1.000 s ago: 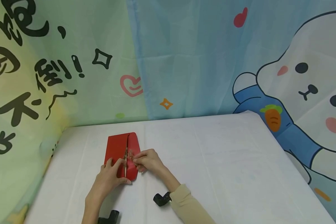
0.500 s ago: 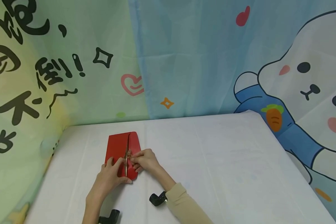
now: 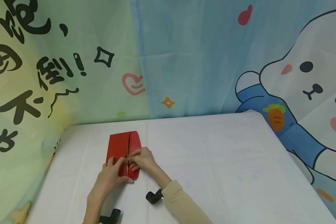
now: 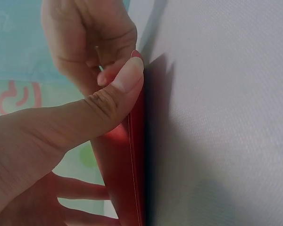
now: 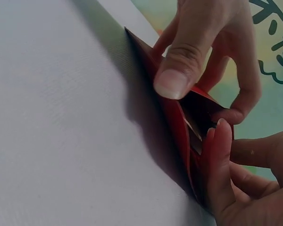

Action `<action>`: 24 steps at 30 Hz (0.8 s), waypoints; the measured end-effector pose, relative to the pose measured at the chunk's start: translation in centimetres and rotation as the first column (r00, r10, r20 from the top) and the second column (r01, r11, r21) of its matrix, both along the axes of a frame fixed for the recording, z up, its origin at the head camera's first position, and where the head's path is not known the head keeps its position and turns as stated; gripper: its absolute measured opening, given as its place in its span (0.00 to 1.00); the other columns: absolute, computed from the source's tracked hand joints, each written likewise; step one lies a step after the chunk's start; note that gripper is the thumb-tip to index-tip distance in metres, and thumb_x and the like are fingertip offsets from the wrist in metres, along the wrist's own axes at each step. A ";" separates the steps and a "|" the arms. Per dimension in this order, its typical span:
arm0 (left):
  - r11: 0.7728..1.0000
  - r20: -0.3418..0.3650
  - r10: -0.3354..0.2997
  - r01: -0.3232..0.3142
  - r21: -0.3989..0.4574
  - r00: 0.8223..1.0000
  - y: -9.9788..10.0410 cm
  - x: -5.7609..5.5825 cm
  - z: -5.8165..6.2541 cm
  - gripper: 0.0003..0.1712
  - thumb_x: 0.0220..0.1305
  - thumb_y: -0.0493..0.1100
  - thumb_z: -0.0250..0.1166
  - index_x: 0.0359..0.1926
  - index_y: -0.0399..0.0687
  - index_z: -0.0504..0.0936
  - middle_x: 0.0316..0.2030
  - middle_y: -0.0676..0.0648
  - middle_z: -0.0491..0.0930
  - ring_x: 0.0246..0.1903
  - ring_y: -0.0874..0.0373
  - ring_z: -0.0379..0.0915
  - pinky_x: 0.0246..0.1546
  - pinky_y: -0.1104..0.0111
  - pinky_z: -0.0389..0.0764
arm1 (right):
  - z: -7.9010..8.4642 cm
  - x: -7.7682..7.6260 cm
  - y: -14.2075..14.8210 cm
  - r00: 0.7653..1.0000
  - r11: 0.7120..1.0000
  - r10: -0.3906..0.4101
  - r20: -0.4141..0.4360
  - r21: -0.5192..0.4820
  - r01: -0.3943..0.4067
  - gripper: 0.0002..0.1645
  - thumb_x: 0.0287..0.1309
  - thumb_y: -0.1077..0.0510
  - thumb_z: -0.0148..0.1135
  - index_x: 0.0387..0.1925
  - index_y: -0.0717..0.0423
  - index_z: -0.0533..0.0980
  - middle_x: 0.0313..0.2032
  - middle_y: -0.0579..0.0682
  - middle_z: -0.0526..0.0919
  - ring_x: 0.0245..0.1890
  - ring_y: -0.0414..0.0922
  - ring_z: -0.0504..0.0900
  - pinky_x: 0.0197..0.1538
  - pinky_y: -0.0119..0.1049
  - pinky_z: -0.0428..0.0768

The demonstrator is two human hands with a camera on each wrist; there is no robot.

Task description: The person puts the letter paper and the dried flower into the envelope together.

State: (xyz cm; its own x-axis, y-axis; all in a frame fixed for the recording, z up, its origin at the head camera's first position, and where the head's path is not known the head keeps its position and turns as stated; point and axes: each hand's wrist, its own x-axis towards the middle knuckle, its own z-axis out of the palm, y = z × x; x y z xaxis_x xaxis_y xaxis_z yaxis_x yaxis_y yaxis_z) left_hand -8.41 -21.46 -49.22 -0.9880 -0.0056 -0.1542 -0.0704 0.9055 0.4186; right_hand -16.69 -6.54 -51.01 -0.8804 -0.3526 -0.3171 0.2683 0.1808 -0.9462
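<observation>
A red envelope (image 3: 117, 146) lies on the white-covered table, its flap (image 3: 135, 140) folded out to the right. My left hand (image 3: 109, 174) grips its near part, thumb at the near edge and fingers over the body, with the mouth parted. In the right wrist view the mouth gapes, and a thin brownish thing (image 5: 193, 128) shows inside. My right hand (image 3: 142, 160) has its thumb and fingertips pinched together right at the mouth, over the flap, by that brownish thing. Its kind stays unclear, mostly hidden by fingers and paper.
White cloth (image 3: 212, 161) covers the table. A printed curtain (image 3: 184, 62) with lettering and a cartoon animal hangs along the back and left. Black wrist cameras (image 3: 154, 196) sit on both wrists, close over the cloth.
My right hand has moved slightly left, its fingertips coming from over the flap to the envelope's mouth. The brownish thing at them now shows less. My left hand keeps its hold.
</observation>
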 end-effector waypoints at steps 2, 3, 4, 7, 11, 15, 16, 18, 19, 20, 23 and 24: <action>1.000 0.001 0.001 -0.001 0.004 1.000 0.0 0.0 0.0 0.43 0.46 0.57 0.83 0.62 0.53 0.75 0.66 0.24 0.65 0.59 0.22 0.67 0.43 0.36 0.81 | 0.0 0.0 -0.1 1.000 1.000 0.000 -0.013 0.008 0.000 0.06 0.62 0.69 0.66 0.37 0.70 0.86 0.27 0.59 0.89 0.16 0.43 0.85 0.26 0.37 0.86; 1.000 0.001 0.001 -0.001 0.007 1.000 0.0 0.0 0.0 0.43 0.46 0.57 0.83 0.61 0.53 0.75 0.66 0.24 0.65 0.59 0.22 0.67 0.43 0.36 0.81 | -0.1 0.1 -0.1 1.000 1.000 -0.003 -0.021 0.011 0.003 0.06 0.61 0.70 0.66 0.37 0.70 0.86 0.26 0.59 0.88 0.16 0.44 0.85 0.26 0.37 0.86; 1.000 0.001 0.003 -0.003 0.008 1.000 0.0 0.0 0.0 0.42 0.47 0.56 0.83 0.61 0.53 0.75 0.66 0.24 0.65 0.59 0.22 0.67 0.44 0.36 0.81 | 0.0 0.1 -0.1 1.000 1.000 -0.001 -0.029 0.018 0.001 0.06 0.61 0.70 0.66 0.36 0.70 0.86 0.26 0.59 0.88 0.16 0.44 0.85 0.25 0.37 0.86; 1.000 0.001 0.007 -0.007 0.007 1.000 0.1 0.0 0.1 0.42 0.47 0.56 0.83 0.62 0.53 0.75 0.66 0.24 0.65 0.59 0.22 0.67 0.45 0.36 0.81 | -0.1 0.0 -0.1 0.996 0.997 0.012 -0.086 0.081 -0.005 0.04 0.59 0.69 0.67 0.33 0.68 0.87 0.23 0.56 0.87 0.14 0.41 0.82 0.22 0.32 0.83; 1.000 -0.001 0.013 -0.013 0.006 1.000 0.0 0.0 0.0 0.42 0.46 0.55 0.83 0.61 0.54 0.75 0.66 0.25 0.65 0.59 0.23 0.67 0.44 0.36 0.82 | 0.0 -0.2 -0.2 0.976 0.970 0.028 -0.217 0.242 0.026 0.03 0.56 0.64 0.72 0.30 0.60 0.89 0.22 0.49 0.88 0.20 0.34 0.77 0.24 0.24 0.75; 1.000 0.005 0.019 -0.019 0.010 1.000 0.0 0.0 -0.1 0.41 0.46 0.55 0.84 0.60 0.54 0.75 0.66 0.25 0.65 0.59 0.23 0.67 0.44 0.36 0.82 | 0.1 -0.3 -0.3 0.957 0.940 0.008 -0.290 0.330 0.092 0.03 0.55 0.63 0.72 0.30 0.55 0.90 0.25 0.43 0.89 0.30 0.34 0.78 0.27 0.26 0.72; 1.000 0.007 0.020 -0.020 0.010 1.000 0.0 0.0 -0.1 0.41 0.46 0.55 0.84 0.60 0.54 0.76 0.66 0.25 0.65 0.59 0.23 0.67 0.44 0.37 0.82 | 0.0 -0.3 -0.3 0.955 0.936 -0.002 -0.295 0.335 0.105 0.04 0.55 0.63 0.72 0.30 0.55 0.90 0.25 0.43 0.89 0.30 0.35 0.79 0.27 0.27 0.72; 1.000 0.007 0.024 -0.024 0.007 1.000 0.0 0.0 -0.1 0.42 0.46 0.56 0.84 0.61 0.54 0.76 0.66 0.25 0.65 0.59 0.23 0.67 0.44 0.37 0.82 | -0.2 -0.4 -0.4 0.954 0.936 -0.028 -0.300 0.328 0.131 0.05 0.55 0.64 0.71 0.30 0.55 0.90 0.24 0.43 0.89 0.28 0.35 0.80 0.25 0.27 0.72; 1.000 0.005 0.024 -0.025 0.006 1.000 0.0 -0.1 -0.1 0.42 0.46 0.56 0.84 0.61 0.54 0.76 0.66 0.25 0.65 0.59 0.23 0.67 0.44 0.37 0.82 | -0.3 -0.5 -0.4 0.952 0.936 -0.040 -0.304 0.322 0.142 0.05 0.56 0.65 0.70 0.29 0.55 0.90 0.24 0.43 0.89 0.27 0.34 0.79 0.24 0.27 0.71; 1.000 0.002 0.024 -0.024 0.005 1.000 0.0 -0.1 -0.1 0.42 0.45 0.56 0.84 0.61 0.54 0.76 0.65 0.25 0.66 0.59 0.24 0.67 0.44 0.37 0.82 | -0.4 -0.5 -0.5 0.951 0.938 -0.049 -0.305 0.313 0.149 0.06 0.56 0.65 0.70 0.29 0.55 0.90 0.23 0.44 0.88 0.24 0.34 0.78 0.23 0.26 0.71; 1.000 -0.008 0.018 -0.018 0.002 1.000 0.1 -0.1 0.0 0.43 0.45 0.56 0.84 0.61 0.53 0.76 0.64 0.25 0.66 0.57 0.24 0.68 0.42 0.37 0.83 | -0.5 -0.6 -0.6 0.955 0.944 -0.070 -0.290 0.289 0.157 0.04 0.57 0.65 0.71 0.30 0.57 0.90 0.21 0.45 0.88 0.18 0.32 0.75 0.20 0.25 0.67; 1.000 -0.009 0.017 -0.017 0.002 1.000 0.1 -0.1 0.0 0.43 0.45 0.57 0.84 0.62 0.53 0.76 0.64 0.25 0.66 0.57 0.24 0.68 0.43 0.37 0.82 | -0.6 -0.7 -0.7 0.956 0.947 -0.075 -0.283 0.279 0.157 0.04 0.57 0.65 0.71 0.30 0.57 0.90 0.20 0.46 0.87 0.16 0.32 0.74 0.18 0.24 0.66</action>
